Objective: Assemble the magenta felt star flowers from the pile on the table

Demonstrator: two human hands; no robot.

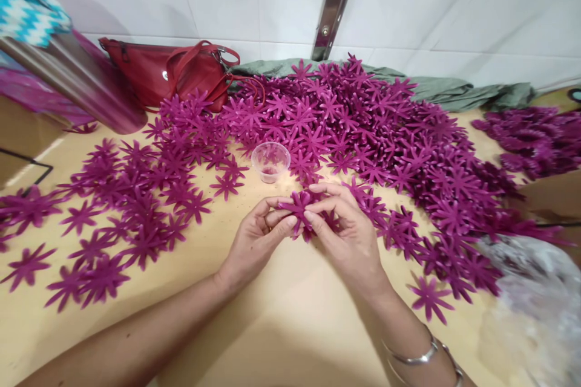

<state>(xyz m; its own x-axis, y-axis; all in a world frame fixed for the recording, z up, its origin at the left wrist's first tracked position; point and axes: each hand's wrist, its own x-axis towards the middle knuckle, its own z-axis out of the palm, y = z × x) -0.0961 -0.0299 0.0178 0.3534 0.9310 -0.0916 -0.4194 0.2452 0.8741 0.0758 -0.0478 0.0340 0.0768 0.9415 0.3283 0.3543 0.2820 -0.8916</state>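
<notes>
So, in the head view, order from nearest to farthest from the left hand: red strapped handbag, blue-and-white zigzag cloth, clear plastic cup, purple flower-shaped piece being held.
1. Purple flower-shaped piece: in the left hand.
2. Clear plastic cup: just beyond.
3. Red strapped handbag: farther back, left.
4. Blue-and-white zigzag cloth: upper-left corner.

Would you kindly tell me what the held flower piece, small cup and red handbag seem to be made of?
Flower piece: perhaps fabric or soft plastic, satiny, with pale highlights along its edges.
Small cup: likely clear plastic; thin, see-through, glossy.
Red handbag: leather or imitation leather, judging by its smooth, softly shining surface.
</notes>
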